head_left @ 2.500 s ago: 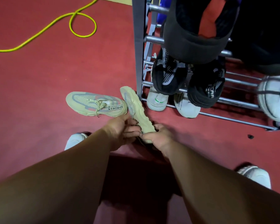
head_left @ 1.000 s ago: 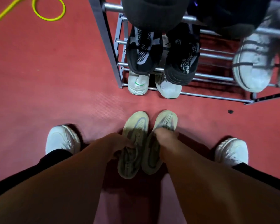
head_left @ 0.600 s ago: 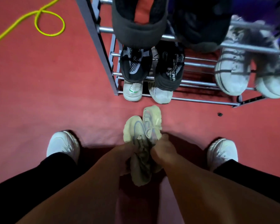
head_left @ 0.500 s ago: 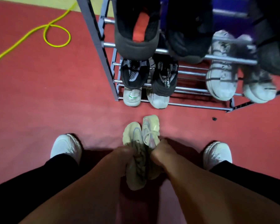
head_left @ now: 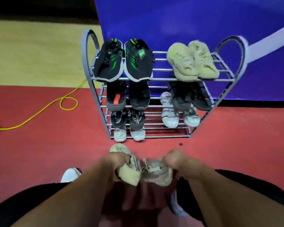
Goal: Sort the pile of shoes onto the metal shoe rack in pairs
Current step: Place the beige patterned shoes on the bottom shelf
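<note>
Mostly, the shoe rack (head_left: 162,137) was filled with pairs; only its bottom right looked free. What seemed the last beige shoes (head_left: 129,173) hung low before it, left grip (head_left: 115,163) and right grip (head_left: 176,159) each clamped on one.

The left hand (head_left: 115,163) and right hand (head_left: 176,159) are bare, as are both forearms (head_left: 220,200). Black trousers (head_left: 261,185) cover the legs at lower left and right. Each foot wears a white trainer (head_left: 70,175), blurred.

The shoes (head_left: 133,173) are before the shoe rack (head_left: 162,136).
</note>
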`<state>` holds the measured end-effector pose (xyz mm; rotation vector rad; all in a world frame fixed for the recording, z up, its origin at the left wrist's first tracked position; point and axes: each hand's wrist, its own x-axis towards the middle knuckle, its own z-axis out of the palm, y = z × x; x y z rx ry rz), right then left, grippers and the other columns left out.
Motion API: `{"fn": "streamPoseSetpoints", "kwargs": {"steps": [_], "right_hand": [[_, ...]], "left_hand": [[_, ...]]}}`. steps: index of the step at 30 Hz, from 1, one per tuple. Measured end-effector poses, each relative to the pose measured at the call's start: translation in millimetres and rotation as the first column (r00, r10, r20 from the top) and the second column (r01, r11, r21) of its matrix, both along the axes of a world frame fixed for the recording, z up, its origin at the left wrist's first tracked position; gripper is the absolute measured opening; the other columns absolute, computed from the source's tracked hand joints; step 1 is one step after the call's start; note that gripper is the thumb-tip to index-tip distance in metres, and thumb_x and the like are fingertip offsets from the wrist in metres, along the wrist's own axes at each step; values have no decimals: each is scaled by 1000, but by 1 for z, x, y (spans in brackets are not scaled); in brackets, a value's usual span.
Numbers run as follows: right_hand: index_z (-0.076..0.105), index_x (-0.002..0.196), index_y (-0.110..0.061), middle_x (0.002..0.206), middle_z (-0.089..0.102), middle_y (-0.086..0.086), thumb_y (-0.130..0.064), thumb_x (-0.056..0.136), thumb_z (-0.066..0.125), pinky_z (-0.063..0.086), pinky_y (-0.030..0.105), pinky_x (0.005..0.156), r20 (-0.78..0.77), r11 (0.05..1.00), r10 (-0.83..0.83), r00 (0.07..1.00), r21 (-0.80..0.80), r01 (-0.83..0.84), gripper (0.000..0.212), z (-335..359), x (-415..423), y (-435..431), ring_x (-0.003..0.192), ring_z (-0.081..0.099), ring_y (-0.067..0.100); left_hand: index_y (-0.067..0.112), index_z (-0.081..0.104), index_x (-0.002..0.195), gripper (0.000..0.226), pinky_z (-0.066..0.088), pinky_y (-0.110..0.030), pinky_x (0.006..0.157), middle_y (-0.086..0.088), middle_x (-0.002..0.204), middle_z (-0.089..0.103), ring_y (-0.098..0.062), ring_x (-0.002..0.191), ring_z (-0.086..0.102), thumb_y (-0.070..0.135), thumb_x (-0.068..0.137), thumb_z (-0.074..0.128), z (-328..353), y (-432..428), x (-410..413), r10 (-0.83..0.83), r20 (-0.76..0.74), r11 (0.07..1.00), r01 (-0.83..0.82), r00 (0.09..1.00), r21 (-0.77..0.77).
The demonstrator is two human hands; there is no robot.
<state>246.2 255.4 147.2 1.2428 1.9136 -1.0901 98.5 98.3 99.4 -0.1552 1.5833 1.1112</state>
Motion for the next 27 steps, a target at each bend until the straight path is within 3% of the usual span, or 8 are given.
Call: {"fn": "streamPoseSetpoints", "kwargs": {"steps": [3, 6, 9, 12, 15, 19, 23, 27], "right_hand": [[60, 79, -13, 84, 68, 13, -3, 93, 55, 63, 35, 70, -151, 989, -92, 984, 103, 108, 18, 31, 32, 3, 89, 74, 31], [63, 84, -6, 90, 73, 23, 1, 87, 51, 64, 53, 73, -306, 926, -344, 888, 47, 375, 14, 68, 66, 8, 83, 76, 40], [59, 82, -12, 95, 70, 18, -4, 92, 54, 65, 49, 76, -429, 852, -491, 758, -57, 520, 13, 103, 97, 10, 80, 72, 34], [71, 96, 5, 86, 75, 25, 0, 83, 61, 62, 61, 72, -446, 783, -602, 663, -165, 600, 17, 133, 122, 8, 76, 76, 40], [65, 91, 2, 77, 71, 22, 0, 85, 59, 63, 49, 64, -491, 749, -626, 606, -160, 643, 9, 149, 141, 8, 68, 73, 37], [67, 102, 1, 94, 76, 24, -10, 86, 60, 64, 56, 71, -483, 726, -648, 588, -159, 669, 21, 148, 151, 15, 80, 77, 40], [68, 91, -4, 76, 73, 14, -12, 90, 59, 60, 34, 49, -449, 693, -686, 572, -165, 701, 12, 135, 153, 23, 49, 70, 25], [70, 97, -2, 74, 72, 13, -10, 89, 58, 55, 27, 46, -408, 662, -726, 554, -195, 724, 16, 110, 151, 44, 43, 67, 20]], "left_hand": [[0, 67, 87, 26, 59, -42, 77, -19, 79, 66, -32, 77, 67, 3, 68, 49, 58, 5, 23, -150, -36, 986, 147, 988, -77], [5, 63, 98, 29, 58, -34, 52, -13, 68, 67, -27, 55, 67, -4, 82, 42, 100, 20, 49, -74, -147, 995, 63, 986, -77], [8, 67, 104, 29, 56, -31, 49, -9, 74, 72, -25, 57, 69, 1, 85, 45, 139, 30, 74, -99, -211, 994, 88, 973, -59], [5, 67, 120, 39, 56, -30, 52, -12, 93, 76, -24, 67, 73, 9, 86, 50, 169, 40, 92, -164, -215, 987, 158, 963, -44], [5, 68, 118, 34, 59, -33, 56, -11, 88, 76, -23, 67, 73, 9, 90, 49, 185, 51, 103, -158, -223, 987, 161, 962, -3], [7, 69, 109, 29, 60, -33, 61, -10, 78, 76, -23, 64, 73, 7, 89, 49, 188, 63, 107, -173, -209, 983, 183, 962, 27], [6, 70, 113, 31, 60, -39, 86, -10, 88, 77, -24, 78, 74, 9, 88, 51, 176, 73, 100, -200, -193, 979, 203, 961, 0], [12, 69, 108, 27, 57, -27, 57, -3, 71, 73, -18, 61, 71, 9, 86, 52, 152, 89, 93, -228, -156, 973, 220, 961, -67]]}}
